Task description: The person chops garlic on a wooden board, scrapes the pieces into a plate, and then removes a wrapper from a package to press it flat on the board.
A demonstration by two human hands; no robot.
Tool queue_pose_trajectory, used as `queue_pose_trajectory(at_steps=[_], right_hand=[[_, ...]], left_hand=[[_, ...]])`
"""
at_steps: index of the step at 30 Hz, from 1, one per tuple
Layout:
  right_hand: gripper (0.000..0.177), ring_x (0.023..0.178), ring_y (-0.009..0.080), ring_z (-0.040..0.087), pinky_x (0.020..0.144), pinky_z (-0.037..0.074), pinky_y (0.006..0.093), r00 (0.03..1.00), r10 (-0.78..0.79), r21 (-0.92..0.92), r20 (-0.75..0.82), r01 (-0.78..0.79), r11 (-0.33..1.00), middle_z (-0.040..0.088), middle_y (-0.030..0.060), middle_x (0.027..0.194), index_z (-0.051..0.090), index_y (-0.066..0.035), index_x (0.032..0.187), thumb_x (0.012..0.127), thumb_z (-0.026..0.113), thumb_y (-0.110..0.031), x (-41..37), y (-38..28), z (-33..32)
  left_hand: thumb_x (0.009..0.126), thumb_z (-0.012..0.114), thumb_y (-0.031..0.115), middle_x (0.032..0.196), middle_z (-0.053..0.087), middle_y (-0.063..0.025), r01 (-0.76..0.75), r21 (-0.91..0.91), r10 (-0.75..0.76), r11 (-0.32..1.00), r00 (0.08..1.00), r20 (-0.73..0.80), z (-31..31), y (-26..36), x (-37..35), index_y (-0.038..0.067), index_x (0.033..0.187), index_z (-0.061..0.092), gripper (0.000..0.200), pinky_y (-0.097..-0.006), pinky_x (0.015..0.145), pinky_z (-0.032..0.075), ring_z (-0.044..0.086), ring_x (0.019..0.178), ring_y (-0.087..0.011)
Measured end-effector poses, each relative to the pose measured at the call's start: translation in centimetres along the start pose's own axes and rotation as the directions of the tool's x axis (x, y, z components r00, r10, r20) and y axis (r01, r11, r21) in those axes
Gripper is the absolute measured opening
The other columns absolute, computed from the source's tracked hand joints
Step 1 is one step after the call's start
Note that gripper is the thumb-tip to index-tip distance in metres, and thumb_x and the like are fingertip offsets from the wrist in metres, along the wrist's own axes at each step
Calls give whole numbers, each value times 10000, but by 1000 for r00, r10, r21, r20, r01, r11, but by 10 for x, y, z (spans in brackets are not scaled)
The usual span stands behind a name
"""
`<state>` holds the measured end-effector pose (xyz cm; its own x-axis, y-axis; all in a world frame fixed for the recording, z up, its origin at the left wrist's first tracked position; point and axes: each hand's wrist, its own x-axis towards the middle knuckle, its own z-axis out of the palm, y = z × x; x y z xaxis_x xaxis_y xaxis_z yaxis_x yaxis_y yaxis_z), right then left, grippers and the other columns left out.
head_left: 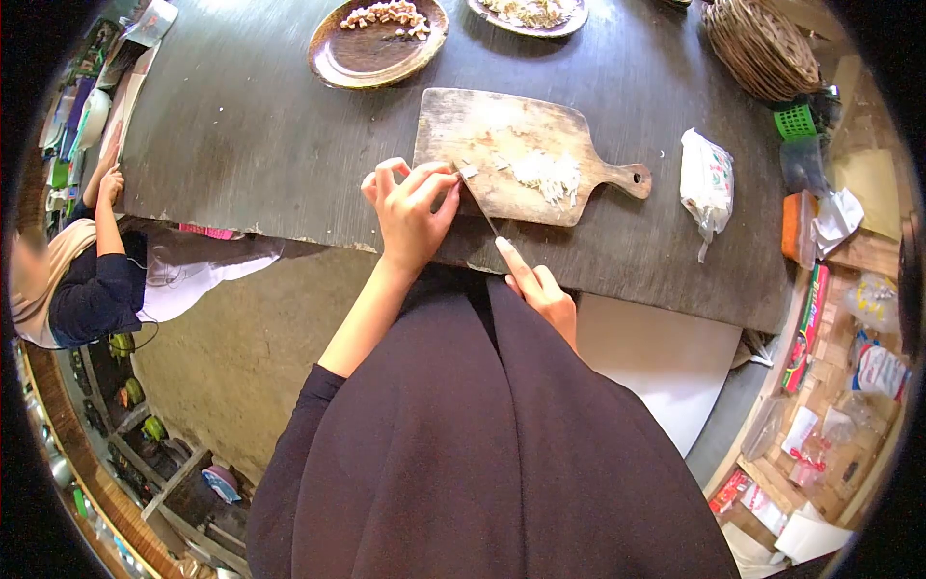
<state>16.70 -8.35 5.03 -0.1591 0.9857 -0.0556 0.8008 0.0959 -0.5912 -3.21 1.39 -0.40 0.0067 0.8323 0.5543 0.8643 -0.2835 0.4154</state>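
A wooden cutting board (453, 116) with a holed handle lies on the dark table. A loose pile of thin whitish slivers (550, 177) rests on it, towards the handle. My right hand (545, 294) is closed around a knife, index finger stretched along its back. The narrow blade (479, 205) slants up over the board's near edge. My left hand (413, 210) is at the board's left near corner, thumb and fingers pinched beside the knife tip. What the pinch holds is too small to name. A small pale piece (469, 172) sits by the tip.
Beyond the board stand a brown plate (352, 63) of chopped pieces and another plate (529, 31) of pale shreds. A white plastic packet (706, 183) lies right of the board. Stacked woven wicker (762, 48) is at the back right. Another person (92, 270) is at the far left.
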Motion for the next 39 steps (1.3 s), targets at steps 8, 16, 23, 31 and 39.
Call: queue_pose_trajectory(at_steps=[8, 16, 23, 31, 39], right_hand=[[490, 678, 322, 636, 640, 495, 432, 999, -30, 17, -18, 30, 999, 544, 126, 836, 560, -282, 1480, 1010, 631, -162, -6, 5, 1], [486, 648, 326, 631, 619, 494, 440, 999, -29, 9, -30, 29, 1000, 543, 125, 826, 564, -290, 1473, 1008, 632, -164, 1, 5, 7], [488, 656, 332, 630, 627, 495, 442, 1000, -7, 44, -25, 8, 999, 537, 127, 819, 568, -289, 1469, 1005, 629, -151, -5, -1, 1], [483, 652, 332, 622, 629, 496, 437, 1000, -6, 26, -30, 7, 1000, 536, 133, 818, 572, -272, 1468, 1004, 628, -152, 1, -3, 3], [481, 653, 326, 625, 629, 498, 433, 1000, -5, 44, -23, 6, 999, 543, 144, 823, 576, -263, 1467, 1003, 627, -150, -3, -1, 4]], left_hand=[[754, 816, 201, 1025, 731, 121, -10, 18, 10, 1000, 1000, -11, -1, 1, 0, 214, 850, 744, 120, -428, 975, 315, 536, 1022, -217], [755, 814, 197, 1021, 733, 126, -2, 11, 3, 1000, 1000, -19, -1, 1, 0, 213, 843, 739, 116, -422, 965, 318, 534, 1014, -213], [762, 806, 196, 1019, 734, 128, 6, 4, -6, 1000, 1000, -7, -2, 1, 0, 209, 835, 734, 104, -423, 966, 316, 532, 1019, -214], [761, 807, 199, 1022, 734, 126, 6, 2, -6, 1000, 1000, -15, -1, 0, -1, 209, 842, 736, 108, -423, 970, 313, 532, 1020, -213], [763, 804, 208, 1023, 732, 132, -3, 10, 3, 1000, 1000, -10, -1, -1, -1, 215, 839, 736, 102, -424, 969, 315, 534, 1018, -210]])
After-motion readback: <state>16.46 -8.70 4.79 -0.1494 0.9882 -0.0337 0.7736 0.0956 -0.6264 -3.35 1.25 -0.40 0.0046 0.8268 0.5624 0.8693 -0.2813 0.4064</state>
